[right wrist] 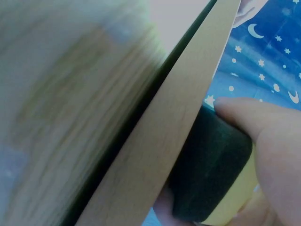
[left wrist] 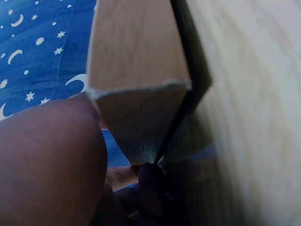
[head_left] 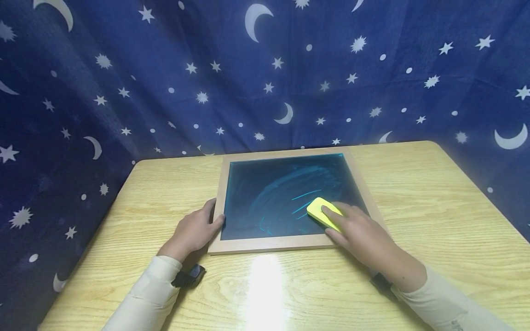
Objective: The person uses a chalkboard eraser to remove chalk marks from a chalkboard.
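As the right hand [head_left: 358, 230] curls its fingers around the sides of a yellow block eraser [head_left: 316, 206] with a dark, felt-like pad [right wrist: 211, 165], the eraser sits on a wood-framed, dark-faced chalkboard [head_left: 244, 184], on the half nearer the right edge of the light, wood-grained surface [head_left: 434, 207]. The eraser looks light, with a stiff body and a soft pad, and is likely best held by its long yellow sides, pad down; chalk dust could make it slippery. Bright blue strokes [head_left: 306, 195] and fainter smears [head_left: 281, 180] mark the chalkboard beside it. The left hand [head_left: 192, 230] grips the chalkboard's left side, thumb on top. The chalkboard lies near the surface's far edge, between its far corners, before a dark-blue curtain [head_left: 232, 46] printed with white moons and stars.
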`<action>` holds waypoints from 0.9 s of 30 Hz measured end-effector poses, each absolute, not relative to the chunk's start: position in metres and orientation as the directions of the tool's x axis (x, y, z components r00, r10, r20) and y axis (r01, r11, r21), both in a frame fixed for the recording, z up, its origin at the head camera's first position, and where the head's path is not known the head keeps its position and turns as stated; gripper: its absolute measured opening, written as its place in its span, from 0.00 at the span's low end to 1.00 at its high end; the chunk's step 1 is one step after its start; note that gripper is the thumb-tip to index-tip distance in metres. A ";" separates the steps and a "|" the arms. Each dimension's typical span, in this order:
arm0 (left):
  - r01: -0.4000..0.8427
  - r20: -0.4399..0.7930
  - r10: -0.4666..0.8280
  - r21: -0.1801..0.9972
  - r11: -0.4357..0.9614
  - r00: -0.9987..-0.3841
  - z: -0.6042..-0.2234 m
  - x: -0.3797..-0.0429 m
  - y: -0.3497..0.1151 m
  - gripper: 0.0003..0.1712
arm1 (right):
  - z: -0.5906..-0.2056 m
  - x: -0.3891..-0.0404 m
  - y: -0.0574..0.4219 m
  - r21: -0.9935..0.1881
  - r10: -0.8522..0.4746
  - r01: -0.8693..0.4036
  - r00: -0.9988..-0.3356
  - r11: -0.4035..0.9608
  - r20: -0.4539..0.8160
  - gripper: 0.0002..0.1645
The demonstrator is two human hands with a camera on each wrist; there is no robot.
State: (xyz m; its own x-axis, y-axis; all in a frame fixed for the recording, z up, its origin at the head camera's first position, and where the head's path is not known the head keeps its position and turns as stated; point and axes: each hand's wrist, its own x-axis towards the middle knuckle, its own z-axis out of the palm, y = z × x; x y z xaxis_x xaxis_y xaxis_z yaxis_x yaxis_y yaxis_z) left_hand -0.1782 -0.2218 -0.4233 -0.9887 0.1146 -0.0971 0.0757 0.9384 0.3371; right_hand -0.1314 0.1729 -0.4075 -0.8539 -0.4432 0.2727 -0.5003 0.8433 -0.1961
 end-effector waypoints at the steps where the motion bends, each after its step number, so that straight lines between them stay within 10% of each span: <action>1: 0.074 -0.098 0.114 0.337 0.939 -0.989 -0.423 -0.178 -0.222 0.38 | -0.407 -0.132 0.174 -0.193 -0.439 -0.497 -0.855 0.846 0.276 0.32; 27: 0.074 -0.098 0.113 0.341 0.937 -0.989 -0.420 -0.177 -0.220 0.37 | -0.402 -0.137 0.185 -0.139 -0.354 -0.409 -0.884 0.902 0.304 0.32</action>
State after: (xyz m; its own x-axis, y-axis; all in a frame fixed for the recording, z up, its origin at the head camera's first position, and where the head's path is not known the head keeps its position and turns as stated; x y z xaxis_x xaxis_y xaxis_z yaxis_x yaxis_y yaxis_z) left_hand -0.1769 -0.2197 -0.4202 -0.9887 0.1133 -0.0978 0.0736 0.9370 0.3415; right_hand -0.1373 0.1849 -0.4021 -0.8845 -0.3538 0.3042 -0.4087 0.9020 -0.1393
